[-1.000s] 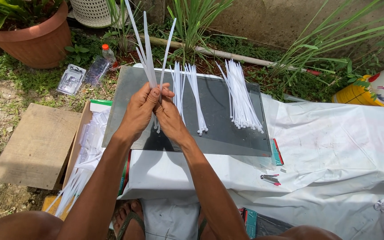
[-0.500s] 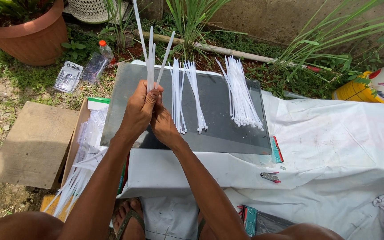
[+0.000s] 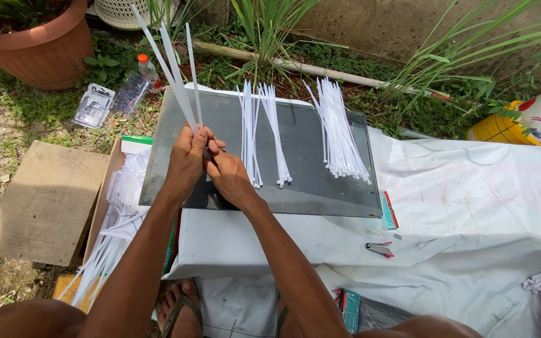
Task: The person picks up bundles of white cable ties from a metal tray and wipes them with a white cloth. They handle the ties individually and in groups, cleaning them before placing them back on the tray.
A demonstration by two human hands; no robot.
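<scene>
My left hand [image 3: 186, 159] grips a few long white cable ties [image 3: 171, 69] by their lower ends, and they fan upward and to the left. My right hand [image 3: 228, 177] is pressed against the left hand and pinches the same ties at the base. Both hands hover over the near left part of a dark glass sheet [image 3: 308, 191]. On the glass lie two small bunches of white ties [image 3: 261, 131] in the middle and a thick pile of ties [image 3: 339, 131] at the right.
A cardboard box [image 3: 117, 219] of packaged ties sits left of the glass. A white cloth [image 3: 471, 213] covers the surface to the right. A terracotta pot [image 3: 39, 47], a plastic bottle [image 3: 138, 84], a flat board [image 3: 42, 203], a small clip [image 3: 380, 249].
The held ties have tilted left and closed together from a wider fan. Both hands have kept their place over the glass, still pressed together.
</scene>
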